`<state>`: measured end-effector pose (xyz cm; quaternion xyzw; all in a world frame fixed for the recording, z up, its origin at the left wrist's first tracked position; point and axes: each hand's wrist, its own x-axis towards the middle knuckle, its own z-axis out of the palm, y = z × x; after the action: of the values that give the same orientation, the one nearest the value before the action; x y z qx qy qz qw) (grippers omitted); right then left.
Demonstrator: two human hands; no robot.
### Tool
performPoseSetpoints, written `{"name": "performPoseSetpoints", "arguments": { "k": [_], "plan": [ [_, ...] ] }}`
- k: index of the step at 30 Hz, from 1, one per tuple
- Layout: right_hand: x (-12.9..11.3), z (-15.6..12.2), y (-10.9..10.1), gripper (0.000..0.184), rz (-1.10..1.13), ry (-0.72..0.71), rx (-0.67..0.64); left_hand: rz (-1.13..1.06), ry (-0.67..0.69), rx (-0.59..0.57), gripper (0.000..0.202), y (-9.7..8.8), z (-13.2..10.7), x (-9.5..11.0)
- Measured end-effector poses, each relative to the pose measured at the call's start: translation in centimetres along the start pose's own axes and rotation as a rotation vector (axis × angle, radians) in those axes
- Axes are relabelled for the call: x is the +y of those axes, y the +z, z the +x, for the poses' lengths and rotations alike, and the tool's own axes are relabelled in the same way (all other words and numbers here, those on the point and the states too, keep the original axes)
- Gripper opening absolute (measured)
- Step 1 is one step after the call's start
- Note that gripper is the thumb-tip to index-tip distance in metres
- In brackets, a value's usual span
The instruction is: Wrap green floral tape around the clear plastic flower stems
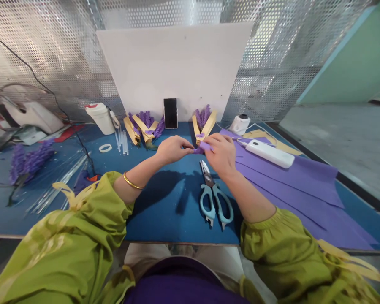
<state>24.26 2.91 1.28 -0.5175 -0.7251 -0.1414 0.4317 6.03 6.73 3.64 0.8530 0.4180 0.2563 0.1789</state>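
Above the middle of the blue table, a short purple strip (204, 147) is stretched between my hands. My left hand (174, 149) pinches its left end between thumb and fingertips. The other end is in the closed fingers of my right hand (221, 154), whose back faces me and hides part of the grip. Below my right hand lie scissors (213, 192) with light blue handles, blades pointing away from me. Just behind the hands is a small bunch of purple flowers (203, 116) in tan paper, with a purple bow on it.
Purple sheets (291, 190) cover the right side, with a white power bank (270, 153) on top. Wrapped flower bunches (144, 126), a phone (170, 113) and a white cup (100, 118) stand at the back. Loose purple flowers (30, 160) and clear thin sticks (58, 185) lie left.
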Motion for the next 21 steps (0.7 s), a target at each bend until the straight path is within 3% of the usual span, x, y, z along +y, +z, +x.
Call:
{"name": "performPoseSetpoints", "arguments": {
  "k": [3, 5, 9, 11, 13, 15, 19, 21],
  "plan": [
    [0.4, 0.4, 0.0, 0.025, 0.021, 0.285, -0.163, 0.279, 0.259, 0.085, 0.020, -0.2, -0.4, 0.5],
    [0.7, 0.6, -0.1, 0.031, 0.152, 0.454, -0.307, 0.358, 0.389, 0.110, 0.022, -0.3, -0.6, 0.6],
    [1.4, 0.7, 0.0, 0.029, 0.499, 0.720, -0.430, 0.414, 0.481, 0.125, 0.028, -0.1, -0.9, 0.7],
    [1.5, 0.6, 0.1, 0.027, 0.559, 0.794, -0.467, 0.432, 0.497, 0.100, 0.030, 0.0, -1.0, 0.8],
    [1.5, 0.6, 0.1, 0.031, 0.493, 0.776, -0.505, 0.422, 0.498, 0.070, 0.031, 0.1, -0.9, 0.8],
    [1.4, 0.7, 0.0, 0.035, 0.295, 0.669, -0.438, 0.360, 0.443, 0.063, 0.030, 0.1, -0.7, 0.7],
    [0.6, 0.5, -0.8, 0.024, -0.063, 0.324, 0.076, -0.049, 0.112, 0.070, 0.027, -0.5, 0.3, -0.5],
    [0.1, 0.3, -1.1, 0.020, -0.092, 0.110, 0.216, -0.363, -0.105, 0.011, 0.030, -1.2, 0.7, -1.4]
  ]
}}
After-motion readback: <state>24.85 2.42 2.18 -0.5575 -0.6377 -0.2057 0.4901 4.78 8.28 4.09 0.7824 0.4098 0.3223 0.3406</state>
